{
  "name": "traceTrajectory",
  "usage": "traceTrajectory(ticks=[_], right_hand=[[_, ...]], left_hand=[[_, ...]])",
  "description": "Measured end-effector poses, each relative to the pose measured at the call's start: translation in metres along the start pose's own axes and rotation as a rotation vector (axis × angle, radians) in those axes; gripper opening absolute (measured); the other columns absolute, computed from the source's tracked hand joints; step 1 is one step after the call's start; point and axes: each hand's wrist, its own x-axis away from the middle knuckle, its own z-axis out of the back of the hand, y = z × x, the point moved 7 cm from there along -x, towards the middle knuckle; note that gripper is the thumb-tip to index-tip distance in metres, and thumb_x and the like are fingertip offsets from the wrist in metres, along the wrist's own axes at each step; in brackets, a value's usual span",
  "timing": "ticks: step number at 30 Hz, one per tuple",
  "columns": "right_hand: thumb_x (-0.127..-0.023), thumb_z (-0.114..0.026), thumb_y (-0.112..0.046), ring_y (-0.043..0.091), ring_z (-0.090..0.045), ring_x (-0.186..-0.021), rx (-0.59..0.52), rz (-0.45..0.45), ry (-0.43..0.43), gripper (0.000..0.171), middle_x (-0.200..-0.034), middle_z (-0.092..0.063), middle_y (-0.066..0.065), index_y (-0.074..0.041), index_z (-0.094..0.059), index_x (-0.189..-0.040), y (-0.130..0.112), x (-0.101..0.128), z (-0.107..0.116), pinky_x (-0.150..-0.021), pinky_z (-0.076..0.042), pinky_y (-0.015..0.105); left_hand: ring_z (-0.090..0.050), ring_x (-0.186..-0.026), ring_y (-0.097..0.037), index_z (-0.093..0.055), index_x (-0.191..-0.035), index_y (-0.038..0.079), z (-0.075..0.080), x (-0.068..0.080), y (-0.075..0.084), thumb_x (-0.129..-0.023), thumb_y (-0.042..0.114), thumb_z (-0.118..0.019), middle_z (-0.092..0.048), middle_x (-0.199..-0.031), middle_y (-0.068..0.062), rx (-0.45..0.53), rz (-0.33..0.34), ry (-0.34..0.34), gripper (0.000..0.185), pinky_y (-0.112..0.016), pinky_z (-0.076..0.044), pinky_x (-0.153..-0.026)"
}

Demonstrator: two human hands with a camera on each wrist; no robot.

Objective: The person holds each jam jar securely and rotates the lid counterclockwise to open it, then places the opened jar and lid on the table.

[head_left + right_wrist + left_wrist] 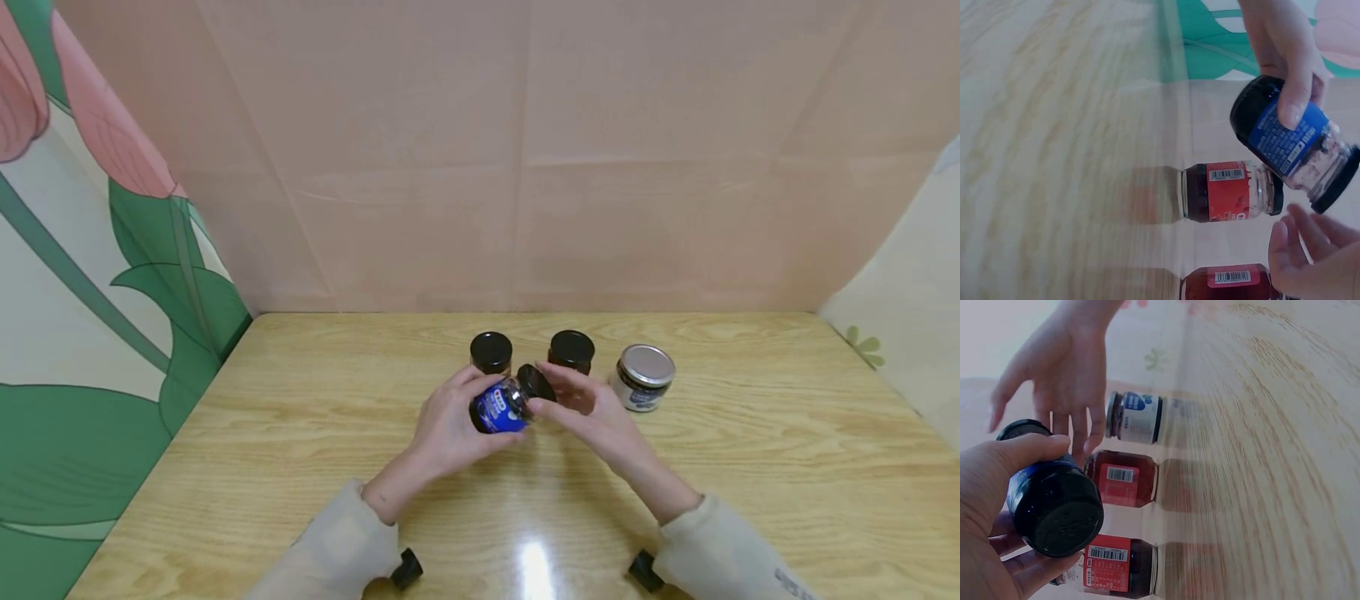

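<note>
My left hand grips a glass jar with a blue label, tilted so that its black lid points up and to the right. In the left wrist view the dark base of the blue-labelled jar faces the camera. Beside the lid is my right hand, its fingers loosely extended. In the right wrist view the right hand's fingertips are close to the black lid, with nothing gripped between them.
Behind the hands stand two black-lidded jars, one left with a red label and one right with reddish contents. A silver-lidded jar stands farther right. All are on the wooden table, before a pinkish cloth backdrop.
</note>
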Motion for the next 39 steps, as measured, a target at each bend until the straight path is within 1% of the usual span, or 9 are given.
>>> traceTrajectory(ticks=[3, 6, 8, 12, 19, 25, 30, 35, 39], right_hand=[[-0.09, -0.067, -0.028, 0.023, -0.06, -0.104, 0.12, 0.031, 0.102, 0.047, -0.117, -0.064, 0.013, -0.006, -0.056, -0.131, -0.002, 0.0, 0.002, -0.086, -0.049, 0.029], [-0.089, -0.067, -0.036, 0.017, -0.06, -0.087, 0.244, 0.035, 0.209, 0.04, -0.098, -0.067, 0.007, -0.006, -0.063, -0.116, -0.004, 0.0, 0.004, -0.074, -0.049, 0.025], [-0.088, -0.067, -0.042, 0.015, -0.057, -0.08, 0.295, 0.007, 0.245, 0.039, -0.09, -0.066, 0.004, -0.009, -0.065, -0.106, -0.003, 0.001, 0.006, -0.068, -0.047, 0.025], [-0.085, -0.067, -0.05, 0.014, -0.055, -0.073, 0.332, -0.05, 0.255, 0.042, -0.082, -0.063, 0.004, -0.01, -0.062, -0.094, -0.002, 0.002, 0.006, -0.064, -0.046, 0.025], [-0.082, -0.07, -0.051, 0.014, -0.054, -0.07, 0.347, -0.06, 0.257, 0.043, -0.079, -0.062, 0.003, -0.01, -0.06, -0.09, -0.002, 0.002, 0.007, -0.061, -0.045, 0.025], [-0.082, -0.072, -0.046, 0.015, -0.055, -0.073, 0.282, -0.073, 0.218, 0.041, -0.083, -0.063, 0.005, -0.009, -0.062, -0.094, -0.002, 0.002, 0.007, -0.064, -0.046, 0.025], [-0.084, -0.073, -0.037, 0.017, -0.06, -0.088, 0.151, -0.098, 0.113, 0.042, -0.103, -0.067, 0.01, -0.006, -0.064, -0.112, 0.001, 0.0, 0.004, -0.077, -0.049, 0.029], [-0.086, -0.072, -0.022, 0.026, -0.061, -0.107, -0.013, -0.037, -0.014, 0.051, -0.127, -0.06, 0.015, -0.006, -0.056, -0.131, -0.001, 0.0, -0.001, -0.086, -0.049, 0.025], [-0.087, -0.069, -0.015, 0.032, -0.056, -0.118, -0.124, -0.004, -0.091, 0.057, -0.136, -0.053, 0.018, -0.007, -0.049, -0.139, -0.002, 0.001, -0.005, -0.09, -0.048, 0.022]], left_hand=[[-0.06, -0.104, -0.017, -0.061, -0.127, 0.01, 0.0, 0.0, 0.001, -0.066, 0.035, -0.087, -0.06, -0.12, -0.001, -0.002, 0.002, -0.001, 0.071, -0.036, -0.051, -0.084], [-0.06, -0.101, -0.016, -0.061, -0.127, 0.01, 0.0, 0.0, 0.002, -0.066, 0.035, -0.087, -0.06, -0.117, 0.001, -0.01, 0.001, -0.002, 0.071, -0.034, -0.051, -0.083], [-0.06, -0.099, -0.015, -0.061, -0.127, 0.011, 0.0, 0.0, 0.003, -0.065, 0.035, -0.087, -0.06, -0.115, 0.002, -0.017, -0.002, 0.001, 0.071, -0.032, -0.051, -0.082], [-0.06, -0.099, -0.015, -0.062, -0.127, 0.012, -0.001, 0.0, 0.003, -0.065, 0.035, -0.088, -0.06, -0.115, 0.002, -0.016, -0.005, 0.002, 0.071, -0.032, -0.051, -0.081], [-0.06, -0.101, -0.015, -0.062, -0.127, 0.012, -0.001, 0.0, 0.004, -0.066, 0.035, -0.087, -0.06, -0.117, 0.002, -0.018, -0.001, -0.007, 0.07, -0.033, -0.051, -0.082], [-0.059, -0.098, -0.014, -0.061, -0.128, 0.013, -0.001, 0.0, 0.005, -0.066, 0.035, -0.087, -0.059, -0.113, 0.002, -0.029, -0.008, -0.014, 0.07, -0.031, -0.051, -0.08], [-0.059, -0.1, -0.015, -0.061, -0.127, 0.012, -0.001, 0.001, 0.004, -0.066, 0.035, -0.087, -0.06, -0.115, 0.002, -0.038, -0.01, -0.018, 0.07, -0.032, -0.051, -0.081], [-0.06, -0.104, -0.017, -0.062, -0.126, 0.012, 0.0, 0.002, 0.003, -0.067, 0.035, -0.086, -0.06, -0.12, 0.001, -0.022, -0.002, -0.018, 0.067, -0.035, -0.051, -0.084], [-0.06, -0.105, -0.018, -0.062, -0.125, 0.011, 0.0, 0.001, 0.003, -0.066, 0.034, -0.087, -0.06, -0.122, -0.001, -0.017, -0.004, -0.011, 0.068, -0.036, -0.051, -0.084]])
